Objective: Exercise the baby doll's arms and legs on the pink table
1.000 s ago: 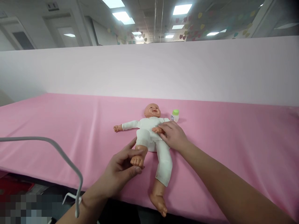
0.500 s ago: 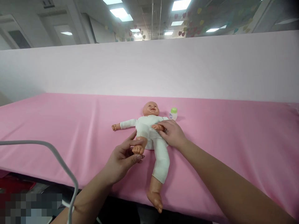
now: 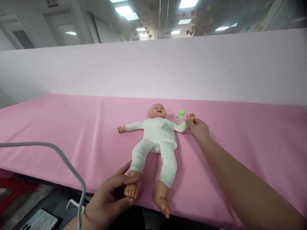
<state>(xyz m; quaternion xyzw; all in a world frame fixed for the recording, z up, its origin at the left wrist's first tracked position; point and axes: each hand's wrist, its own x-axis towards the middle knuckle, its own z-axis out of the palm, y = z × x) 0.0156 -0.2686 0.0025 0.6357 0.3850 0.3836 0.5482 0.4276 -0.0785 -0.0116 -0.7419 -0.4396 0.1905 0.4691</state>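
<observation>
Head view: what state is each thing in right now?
Doll: on its back, limbs spread, dressed in white.
Left hand: grip shut on the doll's foot.
Right hand: pinching the doll's wrist, arm stretched out.
Bottle: upright, green cap on.
Hanger: bare, at left edge.

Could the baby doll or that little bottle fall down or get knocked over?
Maybe. The doll's feet lie right at the near edge of the pink table, and the left hand grips one foot there, so a pull could slide the doll off. The right hand holds the doll's wrist right next to the small green-capped bottle, which stands upright, so a bump might tip it.
</observation>
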